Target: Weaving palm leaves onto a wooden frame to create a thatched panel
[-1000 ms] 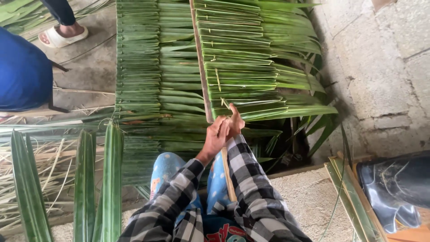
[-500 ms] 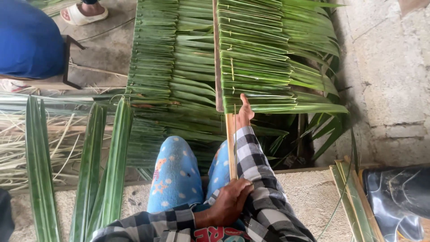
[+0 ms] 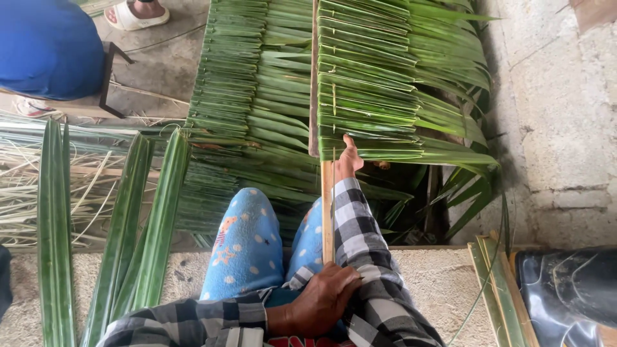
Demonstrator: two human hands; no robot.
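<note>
A woven panel of folded green palm leaves (image 3: 360,83) lies ahead of me, threaded along a wooden stick (image 3: 328,212) that runs back toward my lap. My right hand (image 3: 348,162), in a checked sleeve, grips the panel's nearest edge where the stick comes out, thumb pointing up. My left hand (image 3: 323,300) rests low in my lap, with its fingers curled over the stick's near end. My knees in blue patterned trousers (image 3: 247,244) sit under the stick.
Several long loose palm leaves (image 3: 144,225) lie on the left beside dry strips (image 3: 38,193). A person in blue (image 3: 48,48) sits on a stool at the far left, a sandalled foot (image 3: 135,13) above. A concrete wall (image 3: 553,115) stands right, a black boot (image 3: 569,295) bottom right.
A second ago both hands were together at the panel's near edge. My left hand has pulled back along the stick to my lap; the right hand has stayed at the edge.
</note>
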